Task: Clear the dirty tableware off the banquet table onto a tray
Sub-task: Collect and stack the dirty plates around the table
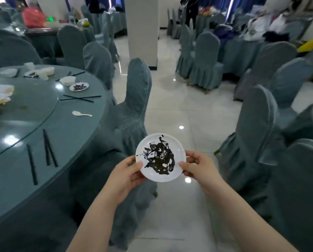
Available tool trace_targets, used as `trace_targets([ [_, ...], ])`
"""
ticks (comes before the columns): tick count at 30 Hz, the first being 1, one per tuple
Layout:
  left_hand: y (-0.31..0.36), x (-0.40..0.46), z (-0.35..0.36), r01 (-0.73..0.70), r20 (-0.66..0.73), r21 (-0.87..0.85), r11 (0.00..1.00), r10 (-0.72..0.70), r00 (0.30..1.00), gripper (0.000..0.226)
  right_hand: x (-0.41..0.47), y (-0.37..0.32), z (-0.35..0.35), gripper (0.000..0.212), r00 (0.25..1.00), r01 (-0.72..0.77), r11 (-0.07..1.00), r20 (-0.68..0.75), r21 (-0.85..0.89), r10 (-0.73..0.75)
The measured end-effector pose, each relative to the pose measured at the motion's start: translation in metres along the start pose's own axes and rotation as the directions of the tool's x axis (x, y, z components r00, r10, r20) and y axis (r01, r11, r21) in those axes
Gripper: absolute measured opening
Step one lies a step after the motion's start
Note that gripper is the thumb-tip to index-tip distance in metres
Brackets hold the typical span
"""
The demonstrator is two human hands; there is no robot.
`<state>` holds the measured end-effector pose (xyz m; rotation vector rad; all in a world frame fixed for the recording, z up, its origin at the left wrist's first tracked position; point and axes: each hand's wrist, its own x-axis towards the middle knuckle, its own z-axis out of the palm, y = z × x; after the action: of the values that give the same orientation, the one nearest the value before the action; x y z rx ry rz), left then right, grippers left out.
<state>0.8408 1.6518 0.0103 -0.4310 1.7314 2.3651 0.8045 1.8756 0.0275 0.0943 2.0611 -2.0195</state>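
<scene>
plate (160, 157) white, smeared dark, held level over the aisle floor, right of the table (66, 135) | left hand (126, 174) pinches its left rim | right hand (200, 167) pinches its right rim | chopsticks (49, 150), spoon (81, 114) lie on table

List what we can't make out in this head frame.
- Tray: nowhere in the head view.
- Underside of the dirty plate, and the fingers of the left hand and right hand beneath it: hidden by the plate.
- Banquet table: cut off by the left edge.
- Far tables' clutter: blurred, too small.
</scene>
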Motion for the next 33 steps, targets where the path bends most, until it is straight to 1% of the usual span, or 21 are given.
trace_targets([
  [4, -0.006, 0.035, 0.055, 0.032, 0.083, 0.030, 0.999, -0.035, 0.996, 0.025, 0.012, 0.006, -0.058, 0.030, 0.992, -0.031, 0.998, -0.121, 0.056, 0.038],
  [7, -0.015, 0.067, 0.083, 0.070, 0.123, 0.046, 0.997, -0.075, 0.990, 0.022, 0.032, 0.014, -0.089, 0.029, 0.981, -0.063, 0.994, -0.178, 0.095, 0.079],
  [11, -0.018, 0.123, 0.112, 0.105, 0.147, 0.052, 0.993, -0.112, 0.983, 0.023, 0.079, 0.016, -0.123, 0.029, 0.973, -0.107, 0.989, -0.194, 0.103, 0.125],
  [15, -0.003, 0.198, 0.135, 0.095, 0.128, 0.016, 0.995, -0.096, 0.987, 0.024, 0.157, -0.001, -0.145, 0.028, 0.975, -0.107, 0.989, -0.185, 0.100, 0.125],
  [19, 0.027, 0.265, 0.154, 0.082, 0.087, 0.004, 0.997, -0.083, 0.993, 0.021, 0.238, -0.029, -0.159, 0.023, 0.979, -0.110, 0.989, -0.162, 0.094, 0.124],
  [24, 0.066, 0.333, 0.162, 0.054, 0.020, -0.023, 0.998, -0.053, 0.998, 0.019, 0.325, -0.068, -0.164, 0.025, 0.993, -0.085, 0.986, -0.072, 0.144, 0.096],
  [26, 0.078, 0.359, 0.165, 0.040, -0.019, -0.049, 0.998, -0.041, 0.999, 0.019, 0.359, -0.080, -0.167, 0.024, 0.995, -0.092, 0.986, -0.036, 0.136, 0.098],
  [30, 0.096, 0.415, 0.170, -0.004, -0.159, -0.138, 0.990, -0.018, 0.987, 0.019, 0.435, -0.100, -0.174, 0.022, 0.993, -0.116, 0.987, 0.047, 0.113, 0.111],
  [33, 0.107, 0.449, 0.174, -0.041, -0.300, -0.229, 0.972, -0.030, 0.954, 0.017, 0.498, -0.114, -0.175, 0.020, 0.980, -0.138, 0.988, 0.153, 0.068, 0.126],
])
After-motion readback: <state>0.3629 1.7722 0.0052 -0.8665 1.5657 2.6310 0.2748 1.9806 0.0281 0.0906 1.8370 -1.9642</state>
